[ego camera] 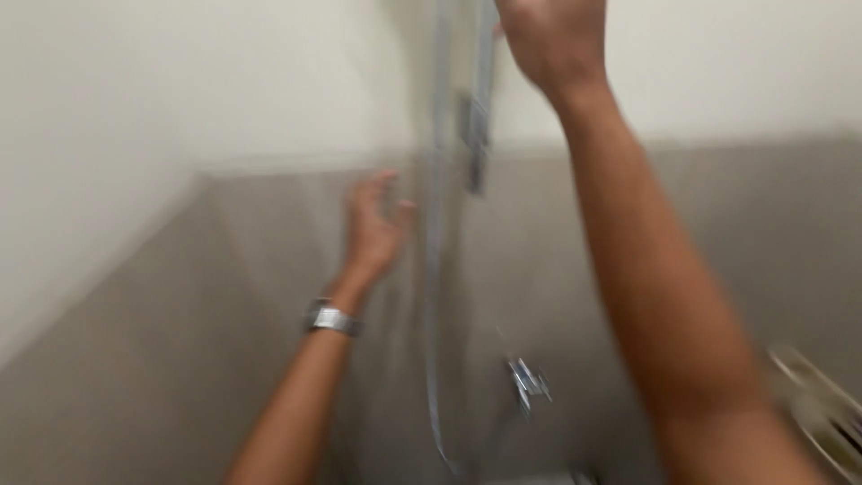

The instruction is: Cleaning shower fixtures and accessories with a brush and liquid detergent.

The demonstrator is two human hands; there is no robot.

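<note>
We're seeing two hands: right hand (549, 36) reaching up at one shower rail (483, 99), grip unclear; left hand (373, 224) spreading wide beside one hose (435, 296).

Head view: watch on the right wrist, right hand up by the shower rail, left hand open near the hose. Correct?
Not quite. In the head view the watch is on the left wrist, not the right. The rest holds: right hand is up by the shower rail, left hand is open near the hose.
</note>
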